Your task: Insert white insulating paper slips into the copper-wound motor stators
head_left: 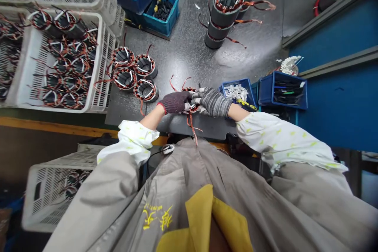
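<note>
Right now, both your gloved hands are on one round motor stator with a dark metal body and copper windings [193, 108], which sits at the near edge of the dark grey metal bench [183, 59], straight in front of you. Your left hand, in a dark purple knitted glove with a red cuff [176, 102], covers its left side; your right hand, in a grey striped knitted glove with pale fingertips [215, 102], reaches over its top from the right. Your fingers are bent inward and meet over the winding, but the gloves hide their tips, so I cannot tell whether either grip is pinching a wire or only steadying the rim. A bunch of loose copper-coloured leads [191, 124] hangs from the stator over the bench edge towards you.

Judging by this hold, you seem to be at close handwork on the upper winding end, perhaps arranging or fastening its wires. The next move calls, I'd say, for one hand to steady the body while the other works the strands, with the hanging leads clear of your lap.

Just beside your right wrist is a small blue plastic bin of white pieces [249, 90], with a yellow-handled tool [247, 104] at its near side. To your left stand four similar copper-wound stators [133, 78], apart from the one in your hands.
</note>
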Demonstrator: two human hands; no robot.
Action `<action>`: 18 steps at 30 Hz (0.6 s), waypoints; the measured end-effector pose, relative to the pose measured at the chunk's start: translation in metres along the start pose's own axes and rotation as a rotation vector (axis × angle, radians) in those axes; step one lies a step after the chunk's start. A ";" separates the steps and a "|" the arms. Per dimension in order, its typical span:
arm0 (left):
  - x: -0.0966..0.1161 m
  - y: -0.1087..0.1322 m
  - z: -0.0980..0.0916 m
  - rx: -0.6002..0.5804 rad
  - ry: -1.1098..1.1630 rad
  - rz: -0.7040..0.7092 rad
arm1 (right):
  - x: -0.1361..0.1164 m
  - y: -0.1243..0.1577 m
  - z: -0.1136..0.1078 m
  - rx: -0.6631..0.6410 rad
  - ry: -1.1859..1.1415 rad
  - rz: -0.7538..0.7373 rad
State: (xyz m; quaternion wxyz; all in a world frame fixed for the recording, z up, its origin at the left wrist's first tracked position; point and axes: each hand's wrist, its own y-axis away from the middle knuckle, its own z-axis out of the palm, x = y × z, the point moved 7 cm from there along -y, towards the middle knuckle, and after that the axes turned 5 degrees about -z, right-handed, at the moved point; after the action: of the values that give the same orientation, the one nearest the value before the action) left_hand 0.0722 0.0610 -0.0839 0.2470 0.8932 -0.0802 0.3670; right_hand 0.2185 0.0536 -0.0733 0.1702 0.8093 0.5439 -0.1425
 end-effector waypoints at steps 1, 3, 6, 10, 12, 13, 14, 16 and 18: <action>-0.006 0.005 -0.005 -0.016 0.146 -0.017 | -0.003 -0.003 0.001 -0.010 0.021 0.030; -0.023 0.017 -0.018 0.037 0.468 -0.067 | -0.009 -0.008 0.005 -0.018 0.045 0.116; -0.046 0.036 -0.031 0.225 0.657 -0.151 | -0.017 -0.017 0.011 -0.021 0.046 0.263; -0.035 0.039 -0.023 0.242 0.280 -0.111 | -0.015 -0.020 0.012 -0.016 0.017 0.323; -0.021 0.029 -0.015 0.157 0.064 -0.048 | -0.009 -0.019 0.012 -0.029 -0.003 0.278; -0.014 0.023 -0.011 0.093 -0.015 -0.024 | -0.005 -0.018 0.012 -0.041 -0.012 0.251; -0.009 0.016 -0.006 0.019 -0.074 -0.005 | 0.000 -0.017 0.012 -0.055 -0.018 0.227; -0.002 0.003 0.005 -0.121 -0.137 0.016 | 0.009 -0.016 0.014 -0.076 -0.025 0.185; 0.002 -0.005 0.014 -0.185 -0.159 0.022 | 0.015 -0.013 0.015 -0.070 -0.038 0.141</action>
State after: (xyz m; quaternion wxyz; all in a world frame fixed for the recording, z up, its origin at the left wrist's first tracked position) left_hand 0.0840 0.0585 -0.0931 0.3174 0.8918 -0.1428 0.2889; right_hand 0.2112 0.0641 -0.0949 0.2181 0.8363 0.4869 -0.1263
